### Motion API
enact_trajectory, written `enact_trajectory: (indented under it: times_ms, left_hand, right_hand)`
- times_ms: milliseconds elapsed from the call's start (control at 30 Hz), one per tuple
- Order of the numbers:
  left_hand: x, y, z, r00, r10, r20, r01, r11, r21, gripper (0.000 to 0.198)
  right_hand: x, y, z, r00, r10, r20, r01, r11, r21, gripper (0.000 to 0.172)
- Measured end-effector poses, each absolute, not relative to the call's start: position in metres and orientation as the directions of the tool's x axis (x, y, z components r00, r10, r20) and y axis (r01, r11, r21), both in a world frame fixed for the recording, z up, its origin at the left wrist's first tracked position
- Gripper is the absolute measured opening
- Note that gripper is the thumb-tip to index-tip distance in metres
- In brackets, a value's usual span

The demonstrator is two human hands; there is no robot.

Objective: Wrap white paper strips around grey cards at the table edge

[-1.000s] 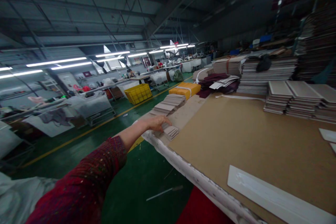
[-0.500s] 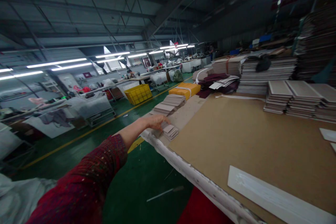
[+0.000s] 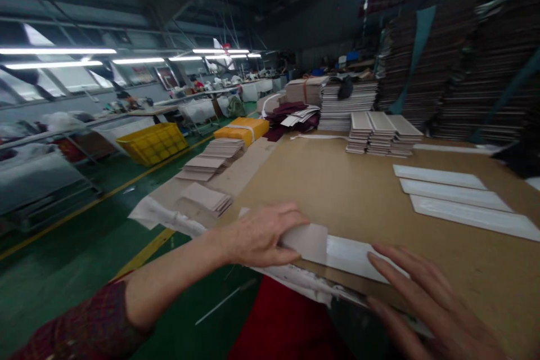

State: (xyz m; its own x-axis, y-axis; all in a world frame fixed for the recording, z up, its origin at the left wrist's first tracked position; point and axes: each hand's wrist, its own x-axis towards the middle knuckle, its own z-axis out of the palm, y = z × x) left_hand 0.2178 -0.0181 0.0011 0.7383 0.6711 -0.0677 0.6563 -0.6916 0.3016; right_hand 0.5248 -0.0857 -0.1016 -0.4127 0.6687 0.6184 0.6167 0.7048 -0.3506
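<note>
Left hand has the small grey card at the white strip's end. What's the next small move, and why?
Probably lower the grey card flat onto the left end of the white strip: the left hand pinches it right over that end, and the right hand lies open on the strip.

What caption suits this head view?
Left hand holds a grey card over a white strip on the table; right hand nearby.

A small, pale grey card (image 3: 310, 241) lies nearly flat over the left end of a long white strip (image 3: 352, 256), pinched by the left hand (image 3: 257, 236). The strip lies flat along the near edge of the brown table (image 3: 337, 191), its right end under the right hand's (image 3: 426, 304) fingertips.
</note>
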Motion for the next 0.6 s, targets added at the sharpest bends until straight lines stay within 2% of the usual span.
enact_trajectory:
  times_ms: [100, 233, 333, 400, 467, 533, 600]
  left_hand:
    - [0.260, -0.029, -0.008, 0.802, 0.595, -0.052, 0.561, -0.722, 0.405, 0.042]
    - [0.277, -0.031, -0.016, 0.834, 0.549, -0.047, 0.508, -0.733, 0.454, 0.040]
    - [0.269, -0.027, -0.019, 0.804, 0.591, 0.058, 0.510, -0.736, 0.445, 0.060]
    - [0.258, -0.025, -0.024, 0.690, 0.706, 0.158, 0.584, -0.672, 0.455, 0.076]
    - [0.245, -0.023, -0.033, 0.538, 0.825, 0.175, 0.682, -0.547, 0.486, 0.078]
    - [0.234, -0.022, -0.047, 0.468, 0.879, 0.092, 0.743, -0.448, 0.498, 0.076]
    - [0.229, -0.023, -0.062, 0.491, 0.871, -0.009, 0.762, -0.425, 0.489, 0.075]
  right_hand:
    - [0.506, -0.084, -0.087, -0.518, 0.626, 0.583, 0.627, 0.741, -0.239, 0.043]
    - [0.505, -0.084, -0.082, -0.589, 0.607, 0.533, 0.600, 0.771, -0.213, 0.038]
    - [0.532, -0.083, -0.092, -0.512, 0.639, 0.574, 0.629, 0.734, -0.257, 0.038]
    - [0.561, -0.079, -0.104, -0.342, 0.752, 0.563, 0.703, 0.603, -0.377, 0.041]
    - [0.593, -0.072, -0.116, -0.070, 0.888, 0.455, 0.769, 0.339, -0.542, 0.049]
    - [0.617, -0.066, -0.126, 0.131, 0.952, 0.278, 0.760, 0.084, -0.645, 0.056]
    - [0.627, -0.061, -0.131, 0.131, 0.979, 0.157, 0.723, 0.014, -0.690, 0.061]
